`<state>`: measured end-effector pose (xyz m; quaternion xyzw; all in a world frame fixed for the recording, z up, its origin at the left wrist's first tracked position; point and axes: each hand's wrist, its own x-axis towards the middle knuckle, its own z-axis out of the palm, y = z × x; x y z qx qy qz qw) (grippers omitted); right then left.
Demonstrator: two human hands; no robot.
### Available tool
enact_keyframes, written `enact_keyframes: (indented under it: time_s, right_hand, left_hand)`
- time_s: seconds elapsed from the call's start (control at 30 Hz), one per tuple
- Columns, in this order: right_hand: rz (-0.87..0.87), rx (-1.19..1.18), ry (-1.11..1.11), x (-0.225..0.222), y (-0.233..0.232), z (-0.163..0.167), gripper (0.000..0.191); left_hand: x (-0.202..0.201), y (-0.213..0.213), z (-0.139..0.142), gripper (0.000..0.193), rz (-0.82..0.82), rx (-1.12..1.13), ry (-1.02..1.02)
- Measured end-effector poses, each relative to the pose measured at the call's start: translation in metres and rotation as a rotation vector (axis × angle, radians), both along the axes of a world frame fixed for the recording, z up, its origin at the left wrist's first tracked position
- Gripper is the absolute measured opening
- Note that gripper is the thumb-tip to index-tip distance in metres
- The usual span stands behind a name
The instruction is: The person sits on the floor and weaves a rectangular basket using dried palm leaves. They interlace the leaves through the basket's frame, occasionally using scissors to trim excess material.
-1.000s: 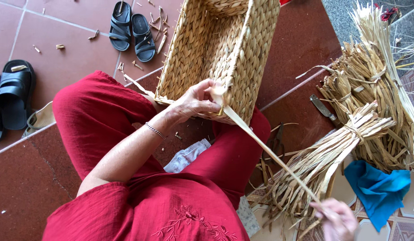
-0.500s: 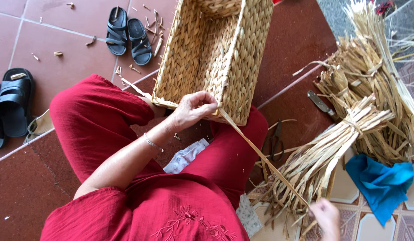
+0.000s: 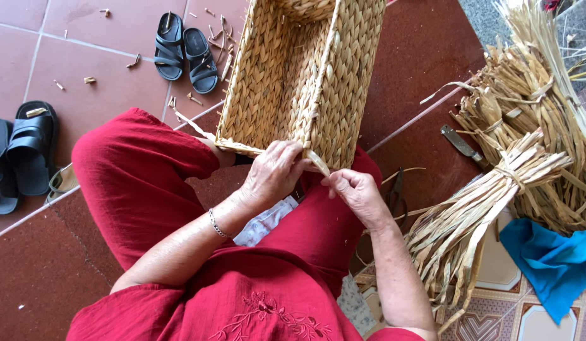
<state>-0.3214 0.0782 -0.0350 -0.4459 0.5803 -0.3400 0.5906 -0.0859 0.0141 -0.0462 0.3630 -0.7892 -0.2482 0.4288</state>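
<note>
Half a second ago her right hand [image 3: 355, 193] was far out to the side, drawing a long fibre strand taut; now it has come back in and sits just beside the left hand [image 3: 277, 173] at the near corner of the woven basket [image 3: 302, 69]. Both hands meet on a short tip of dried strand [image 3: 318, 163] sticking out at the basket's rim. Her left hand is curled over the rim, fingers bent around the edge with the thumb pressing near the strand, so it grips the basket's corner; her right hand is loosely closed, fingertips pinched together right by the strand's end, though I cannot quite tell whether it truly has hold of it. She sits on the floor in red clothes, and the rectangular basket lies against her knees, its open mouth turned toward her. A thin bracelet [image 3: 217, 224] circles her left wrist. To her right lie tied bundles of dried fibre [image 3: 495, 189], with a blue cloth [image 3: 552, 262] beside them and a knife [image 3: 460, 144] on the red tiles. Two pairs of black sandals [image 3: 185, 53] sit on the floor to her left, among scattered fibre scraps.
</note>
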Motion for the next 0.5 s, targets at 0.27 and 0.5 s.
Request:
enact_keyframes:
  time_s: [0.27,0.5]
  right_hand:
    - [0.099,-0.057,0.231,-0.004,0.014,0.028,0.027]
    - [0.117,-0.271,0.423,-0.003,0.015,0.035,0.03]
  left_hand:
    - [0.002,-0.004,-0.007,0.03,-0.023,-0.06,-0.088]
    - [0.007,-0.005,-0.008,0.023,-0.059,-0.151,-0.182]
